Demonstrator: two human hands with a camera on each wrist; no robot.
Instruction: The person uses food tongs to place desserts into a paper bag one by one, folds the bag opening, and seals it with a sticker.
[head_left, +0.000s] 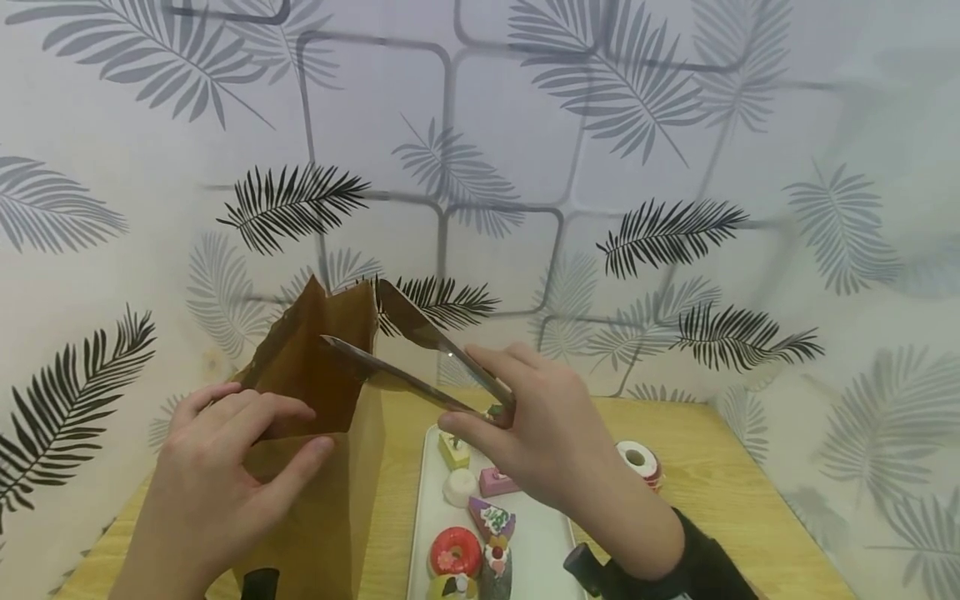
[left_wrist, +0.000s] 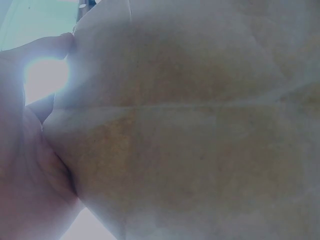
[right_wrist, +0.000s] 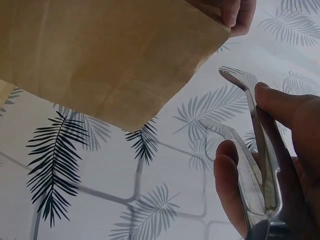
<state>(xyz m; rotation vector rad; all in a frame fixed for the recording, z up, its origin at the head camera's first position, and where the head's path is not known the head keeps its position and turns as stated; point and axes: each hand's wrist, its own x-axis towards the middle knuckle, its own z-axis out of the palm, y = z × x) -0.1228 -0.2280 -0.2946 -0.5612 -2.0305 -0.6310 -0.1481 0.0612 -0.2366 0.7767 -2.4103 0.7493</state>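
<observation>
A tall brown paper bag (head_left: 315, 500) stands with its mouth spread wide. At the near-left rim, my left hand (head_left: 225, 467) grips the paper; the left wrist view is mostly filled by the bag's wall (left_wrist: 190, 150). In my right hand (head_left: 540, 417) is a pair of metal tongs (head_left: 411, 321), held between thumb and fingers. Their arms are spread, with nothing visible between them. One tip is over the bag's mouth, the other near its far-right edge. The right wrist view also shows the spread tongs (right_wrist: 270, 170) beside the bag (right_wrist: 115, 55).
Right of the bag, a white tray (head_left: 547, 550) holds several toy-like sweets, among them a red donut (head_left: 456, 552), a purple cake slice (head_left: 491, 518) and a white round piece (head_left: 461, 487). Beyond the tray's right side sits another donut (head_left: 639, 462) on the wooden table (head_left: 720, 467).
</observation>
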